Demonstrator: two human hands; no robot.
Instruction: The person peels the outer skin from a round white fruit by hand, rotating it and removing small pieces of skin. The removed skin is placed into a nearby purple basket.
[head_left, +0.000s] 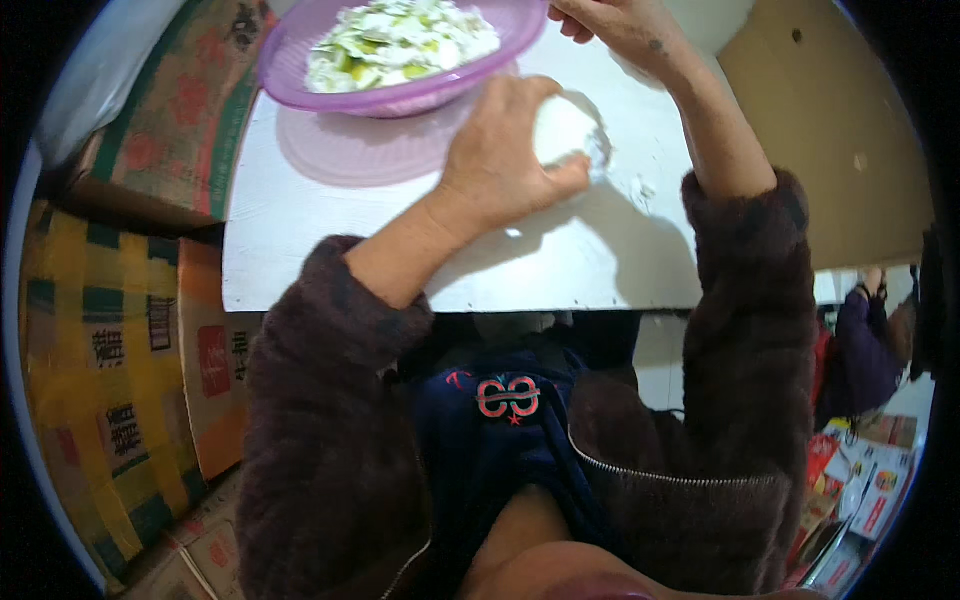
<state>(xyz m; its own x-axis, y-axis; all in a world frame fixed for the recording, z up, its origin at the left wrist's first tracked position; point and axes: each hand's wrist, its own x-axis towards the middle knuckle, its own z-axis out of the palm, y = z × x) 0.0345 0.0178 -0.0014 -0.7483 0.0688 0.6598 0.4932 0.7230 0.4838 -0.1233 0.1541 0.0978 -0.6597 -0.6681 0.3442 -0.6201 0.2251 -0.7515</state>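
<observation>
My left hand (502, 146) is closed around a white, rounded object (564, 131) with a shiny, translucent far edge; whether it is a container or food I cannot tell. It is above the white table (322, 262). At the top of the view, my right hand (615, 26) has its fingers curled beside the rim of a purple plastic basin (300, 97). Whether they grip the rim is unclear, as the picture cuts them off. Inside the basin lies a heap of pale green and white chopped pieces (409, 45), seemingly vegetable. A pinkish round patch (337, 161) shows below the basin.
Small white scraps (643, 191) lie on the table at right. Cardboard boxes (112, 360) are stacked along the left, some taped in yellow. A large cardboard panel (840, 142) stands at right. Beyond it are another person in a purple sleeve (862, 352) and several printed packages (855, 487).
</observation>
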